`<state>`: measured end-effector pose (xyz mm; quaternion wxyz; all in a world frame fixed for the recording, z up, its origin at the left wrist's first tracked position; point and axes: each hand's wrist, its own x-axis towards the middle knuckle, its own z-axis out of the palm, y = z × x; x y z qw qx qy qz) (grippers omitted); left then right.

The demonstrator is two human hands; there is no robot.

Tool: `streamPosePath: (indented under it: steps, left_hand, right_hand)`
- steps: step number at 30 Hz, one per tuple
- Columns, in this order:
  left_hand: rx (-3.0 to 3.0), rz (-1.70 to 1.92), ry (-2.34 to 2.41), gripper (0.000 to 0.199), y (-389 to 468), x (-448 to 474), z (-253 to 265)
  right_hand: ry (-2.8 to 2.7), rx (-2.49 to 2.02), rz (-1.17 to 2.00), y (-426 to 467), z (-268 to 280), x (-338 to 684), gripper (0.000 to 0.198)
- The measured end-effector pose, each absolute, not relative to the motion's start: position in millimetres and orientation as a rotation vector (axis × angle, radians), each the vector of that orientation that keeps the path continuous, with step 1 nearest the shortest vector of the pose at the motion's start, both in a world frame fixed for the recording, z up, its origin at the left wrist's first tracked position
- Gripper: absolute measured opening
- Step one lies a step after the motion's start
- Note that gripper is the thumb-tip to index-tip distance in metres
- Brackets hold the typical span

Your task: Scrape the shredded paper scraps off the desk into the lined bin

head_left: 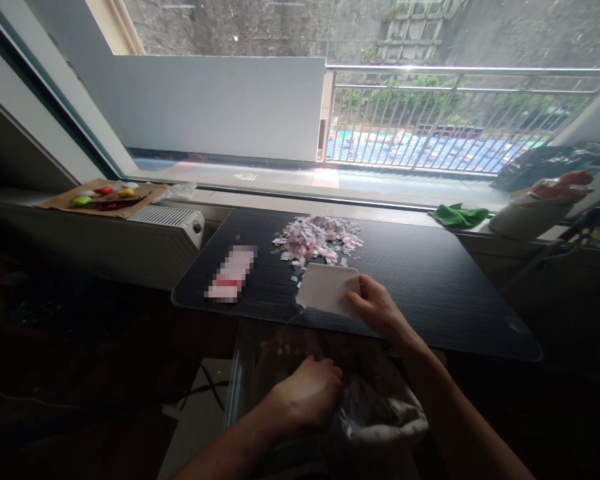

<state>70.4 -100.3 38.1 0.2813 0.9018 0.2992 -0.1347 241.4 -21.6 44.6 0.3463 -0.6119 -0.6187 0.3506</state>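
My right hand [373, 303] grips a shallow white plastic tray [325, 287] by its right edge, thumb on top. The tray is tilted over the front part of the dark table, just in front of a heap of small paper scraps [313, 237]. Below the table's front edge, my left hand [313, 390] is closed, fingers curled, at a clear plastic bag [367, 403]. The bag looks pinched in those fingers, though the fingertips are partly hidden. A few loose scraps lie between the heap and the tray.
A blurred-out pinkish packet [233, 273] lies on the left of the dark table [420, 287]. A radiator [167, 220] stands left, with cardboard [60, 197] and colourful items on top. On the sill are a green cloth [460, 215] and a pale container [530, 213].
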Motion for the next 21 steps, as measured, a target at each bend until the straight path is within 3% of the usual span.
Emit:
streamPosePath:
  steps: [6,13,21]
  left_hand:
    - [2.422,-0.373,0.788,0.011,-99,65,38]
    - [2.406,-0.4,0.771,0.013,-94,66,41]
    - [2.361,-0.302,0.78,0.03,-82,38,57]
  right_hand:
    - [-1.537,-1.805,0.712,-39,49,293,0.017]
    - [-1.23,-1.612,0.974,-44,39,327,0.03]
    - [-1.335,-1.599,1.037,-17,28,309,0.024]
